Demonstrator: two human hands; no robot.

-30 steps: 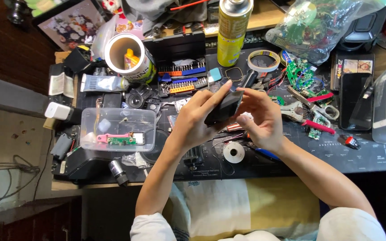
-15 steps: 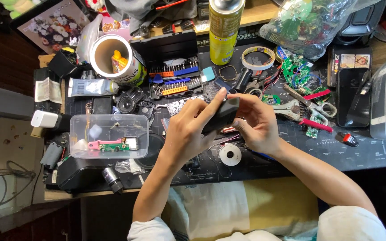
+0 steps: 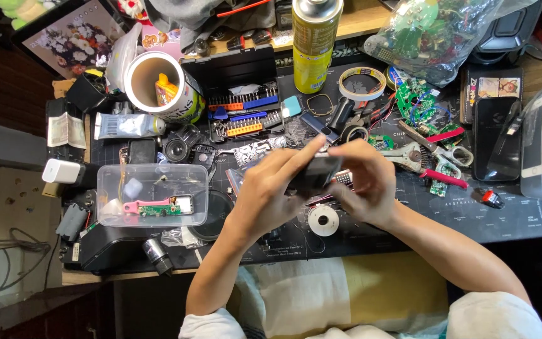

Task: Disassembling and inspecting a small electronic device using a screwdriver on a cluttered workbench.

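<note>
cluttered dark work mat (image 3: 472, 216), left hand (image 3: 271, 191) and right hand (image 3: 365, 185) both clasped around small black device (image 3: 315, 174), solder spool (image 3: 323, 220) just below, clear plastic box (image 3: 152, 194) at left

You see even, bright overhead light; the spray can (image 3: 316, 44) and plastic bag (image 3: 446, 31) glare, your hands look slightly soft, and the lower left stays dim.

Both hands mid-tabletop (image 3: 509, 220), left hand (image 3: 271, 191) and right hand (image 3: 365, 185) around small device (image 3: 315, 172). Solder spool (image 3: 323, 220) just below device. Clear box (image 3: 152, 194) left of hands; bit case (image 3: 239, 110) behind; spray can (image 3: 315, 44) farther back; pliers (image 3: 434, 157) right, phone (image 3: 495, 138) beyond.
</note>
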